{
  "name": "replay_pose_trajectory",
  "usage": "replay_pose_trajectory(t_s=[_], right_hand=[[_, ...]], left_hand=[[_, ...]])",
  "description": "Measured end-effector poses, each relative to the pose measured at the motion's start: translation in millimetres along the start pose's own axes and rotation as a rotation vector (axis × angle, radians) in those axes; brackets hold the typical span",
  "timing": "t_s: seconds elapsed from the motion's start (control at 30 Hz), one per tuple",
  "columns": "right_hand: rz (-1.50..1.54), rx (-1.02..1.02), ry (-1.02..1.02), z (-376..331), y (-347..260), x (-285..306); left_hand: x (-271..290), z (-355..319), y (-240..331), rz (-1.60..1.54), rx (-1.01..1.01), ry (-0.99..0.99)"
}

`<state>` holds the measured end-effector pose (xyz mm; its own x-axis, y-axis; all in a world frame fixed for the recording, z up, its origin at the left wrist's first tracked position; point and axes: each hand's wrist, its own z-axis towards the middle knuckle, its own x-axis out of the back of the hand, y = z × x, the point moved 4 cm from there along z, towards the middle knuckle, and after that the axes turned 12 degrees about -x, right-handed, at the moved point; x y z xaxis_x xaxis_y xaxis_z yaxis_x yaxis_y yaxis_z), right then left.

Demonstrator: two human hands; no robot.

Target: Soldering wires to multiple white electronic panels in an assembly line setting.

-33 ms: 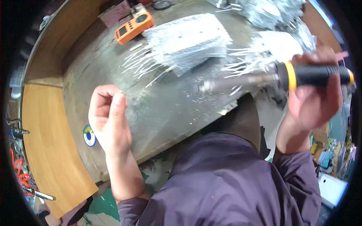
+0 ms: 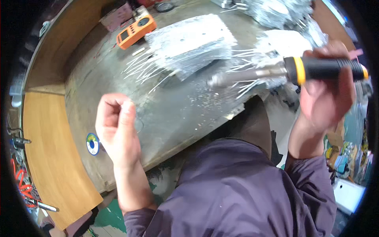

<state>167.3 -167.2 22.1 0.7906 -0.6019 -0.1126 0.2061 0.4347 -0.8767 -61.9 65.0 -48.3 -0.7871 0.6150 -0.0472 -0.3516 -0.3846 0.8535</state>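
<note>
My right hand (image 2: 327, 89) is wrapped around the black handle of a soldering iron (image 2: 312, 70), which has a yellow ring and a long metal shaft. Its blurred tip points left, above the bench. My left hand (image 2: 118, 130) is raised over the bench's left part, thumb and forefinger pinched together. A thin solder wire (image 2: 141, 125) curves out beside that hand; its end in the fingers is too fine to make out. Close by on the bench lies a small solder spool (image 2: 93, 144) with a blue rim.
Plastic-wrapped white packages (image 2: 193, 37) with white leads (image 2: 138, 69) lie across the grey bench (image 2: 166, 114). An orange multimeter (image 2: 136, 31) is behind them. Clear plastic bags (image 2: 276, 14) pile up at the back right. A wooden board (image 2: 55, 154) borders the left side.
My left hand has shifted slightly right and nearer to me. The soldering iron has moved a little to the left and away with my right hand. The view has turned slightly.
</note>
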Motion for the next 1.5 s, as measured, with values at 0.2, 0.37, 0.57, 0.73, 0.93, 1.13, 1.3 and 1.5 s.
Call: replay_pose_trajectory(t_s=[0.2,0.37,0.57,0.73,0.93,1.13,1.3,1.5], right_hand=[[0.013,0.082,-0.15,26,3,37],[-0.124,0.083,0.33,28,-13,32],[-0.241,0.206,0.298,29,-7,36],[-0.156,0.139,0.249,35,-4,34],[-0.198,0.122,0.288,40,5,30],[-0.239,0.144,0.155,38,8,37],[-0.282,0.142,0.426,28,14,42],[-0.154,0.034,-0.211,28,13,70]], left_hand=[[-55,-34,18,0.117,-0.057,-0.022],[-94,-25,17,0.205,-0.232,-0.068],[-111,6,-3,0.24,-0.427,-0.051],[-112,5,-29,0.347,-0.547,-0.176],[-115,3,-30,0.451,-0.544,-0.208],[-114,6,-30,0.442,-0.553,-0.221],[-112,7,-29,0.481,-0.546,-0.213],[-115,7,-30,0.471,-0.534,-0.224]])
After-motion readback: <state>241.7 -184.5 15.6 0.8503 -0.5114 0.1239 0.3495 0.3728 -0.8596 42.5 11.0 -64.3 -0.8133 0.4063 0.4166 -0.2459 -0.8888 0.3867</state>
